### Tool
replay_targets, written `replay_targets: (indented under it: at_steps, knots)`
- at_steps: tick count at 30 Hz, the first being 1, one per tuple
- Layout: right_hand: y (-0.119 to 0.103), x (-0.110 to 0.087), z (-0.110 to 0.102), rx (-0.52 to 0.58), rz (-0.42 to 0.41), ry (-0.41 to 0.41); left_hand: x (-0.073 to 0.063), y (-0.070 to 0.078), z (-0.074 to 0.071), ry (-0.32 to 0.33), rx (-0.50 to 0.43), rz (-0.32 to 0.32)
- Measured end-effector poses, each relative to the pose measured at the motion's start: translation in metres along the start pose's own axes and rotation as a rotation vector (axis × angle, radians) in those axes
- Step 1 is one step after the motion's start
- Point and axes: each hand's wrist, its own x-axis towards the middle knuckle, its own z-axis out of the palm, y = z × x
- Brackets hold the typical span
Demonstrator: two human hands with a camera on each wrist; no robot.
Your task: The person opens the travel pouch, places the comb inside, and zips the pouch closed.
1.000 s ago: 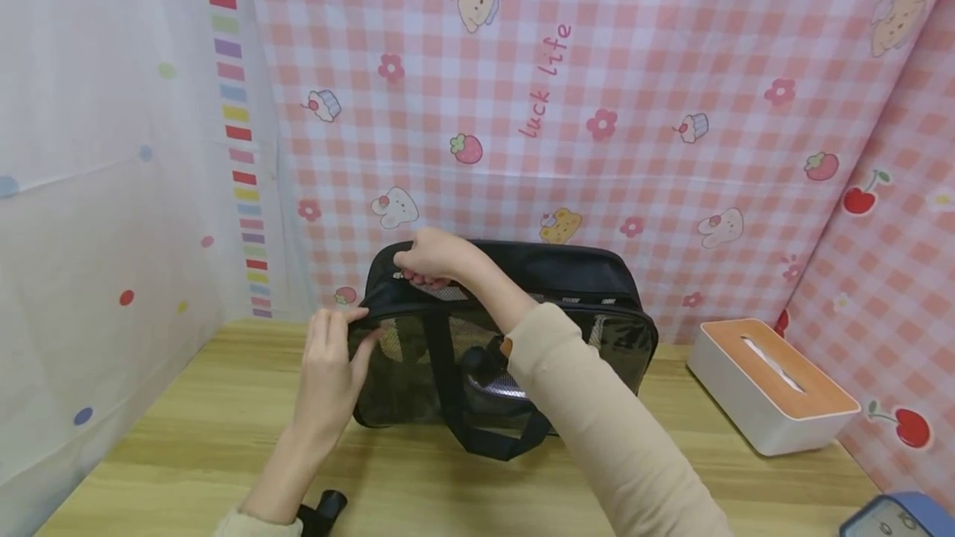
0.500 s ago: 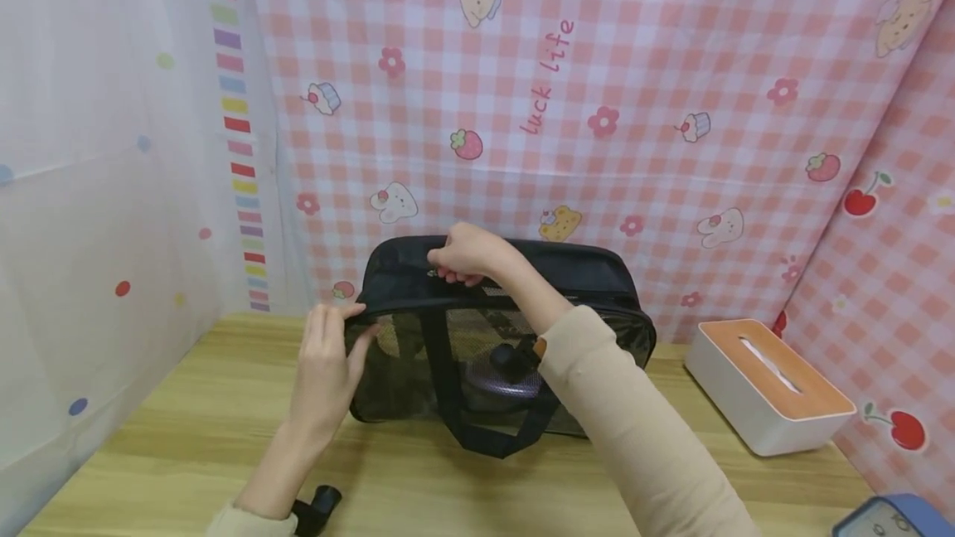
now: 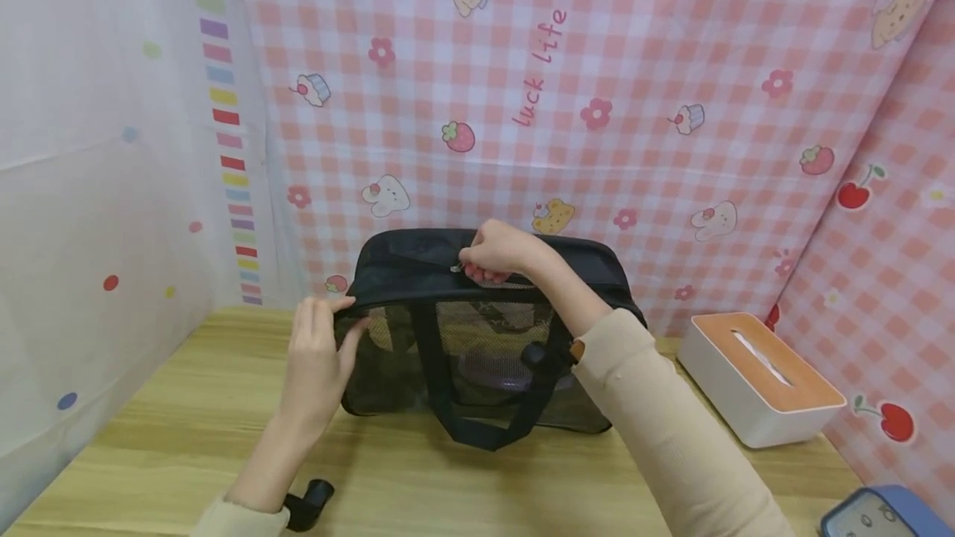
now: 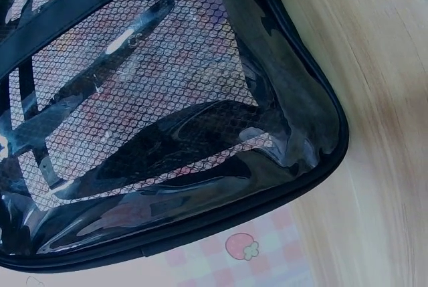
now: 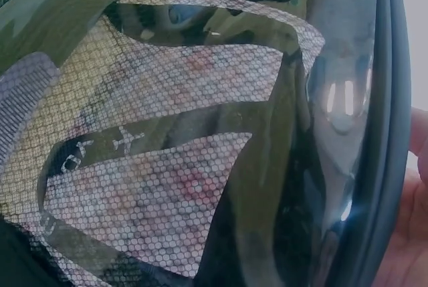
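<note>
A black zip-up bag (image 3: 399, 276) with see-through and mesh panels stands on the wooden table. My left hand (image 3: 317, 355) holds its top left corner, thumb in front and fingers over the edge. Above the bag, my right hand (image 3: 503, 251) pinches the zipper pull (image 3: 456, 268) near the middle of the top. A black strap handle (image 3: 481, 435) hangs down the front. Through the front panel shows a purplish, ribbed thing (image 3: 492, 371), its kind unclear. In the right wrist view, part of my hand (image 5: 401, 247) appears behind the bag's edge.
To the right stands a white tissue box (image 3: 753, 392) with an orange top. A blue-framed object (image 3: 888, 512) is cut off at the lower right corner. Pink checked cloth (image 3: 567, 164) hangs close behind the bag.
My right hand has moved rightward along the bag's top with the zipper pull, and the top is closed farther along behind it. My left hand keeps its hold on the corner.
</note>
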Motion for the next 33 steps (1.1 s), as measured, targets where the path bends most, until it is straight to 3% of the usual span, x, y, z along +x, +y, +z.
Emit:
replay_targets:
  at_steps: [5,16,24,33]
  knots:
    - [0.003,-0.005,-0.002,-0.028,-0.008,0.056,-0.001,-0.001,0.0,0.002,0.004,0.0]
    - [0.003,-0.011,-0.001,0.053,0.057,0.306,0.001,-0.002,0.001,-0.002,-0.003,-0.006]
    - [0.01,-0.012,-0.002,0.124,0.131,0.307,-0.001,0.001,0.004,0.002,-0.014,-0.008]
    - [0.019,-0.019,-0.01,0.186,0.156,0.281,-0.002,0.001,0.004,0.011,-0.002,-0.012]
